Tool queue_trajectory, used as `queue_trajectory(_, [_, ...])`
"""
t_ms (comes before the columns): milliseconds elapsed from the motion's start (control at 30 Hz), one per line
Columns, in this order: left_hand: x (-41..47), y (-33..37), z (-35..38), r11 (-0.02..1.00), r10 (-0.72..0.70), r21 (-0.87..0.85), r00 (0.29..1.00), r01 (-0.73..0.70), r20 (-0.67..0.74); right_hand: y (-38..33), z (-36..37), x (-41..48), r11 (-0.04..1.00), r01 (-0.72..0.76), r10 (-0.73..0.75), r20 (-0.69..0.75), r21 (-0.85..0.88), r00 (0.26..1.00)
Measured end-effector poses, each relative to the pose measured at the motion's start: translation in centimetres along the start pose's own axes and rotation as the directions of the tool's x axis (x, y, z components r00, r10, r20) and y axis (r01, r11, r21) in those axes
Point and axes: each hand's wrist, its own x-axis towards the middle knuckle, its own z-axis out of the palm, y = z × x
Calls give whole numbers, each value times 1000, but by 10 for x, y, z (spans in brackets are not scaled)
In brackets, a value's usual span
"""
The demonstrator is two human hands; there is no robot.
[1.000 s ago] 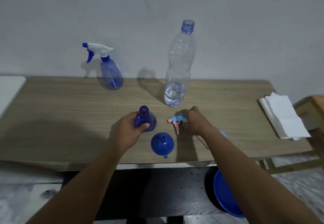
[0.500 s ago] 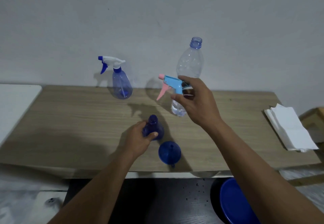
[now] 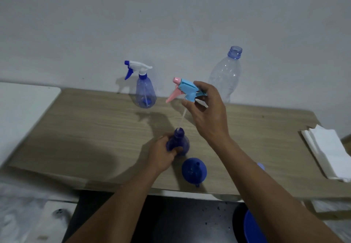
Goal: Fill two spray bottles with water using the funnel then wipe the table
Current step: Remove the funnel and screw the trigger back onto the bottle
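My left hand grips a small dark blue spray bottle that stands upright on the wooden table, its neck uncapped. Above it my right hand holds a light blue spray head with a pink trigger; its thin dip tube reaches down to the bottle's mouth. A blue funnel lies on the table just right of the bottle. A second spray bottle, clear blue with a white and blue head, stands at the back by the wall.
A tall clear plastic water bottle without a cap stands at the back right, partly behind my right hand. Folded white paper towels lie at the table's right end. A blue basin sits on the floor below the front edge.
My right hand lifted the spray head off the table and brought it over the dark blue bottle, with the tube now at its mouth. My left hand kept hold of the bottle.
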Motion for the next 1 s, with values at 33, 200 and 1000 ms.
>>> queue_trajectory(33, [-1,1,-1,1000,1,8,1000,-1,-1,3,2,-2,1000,-14,14,25,-8,1000])
queue_trajectory(200, [-5,-1,3,998,61,29,998,-61,-15,41,9,-28,989,-93,114,191,-116,975])
queue_trajectory(1000, [-1,-23,20,989,103,-96,991,-110,-83,68,15,-23,865,107,100,379,-489,920])
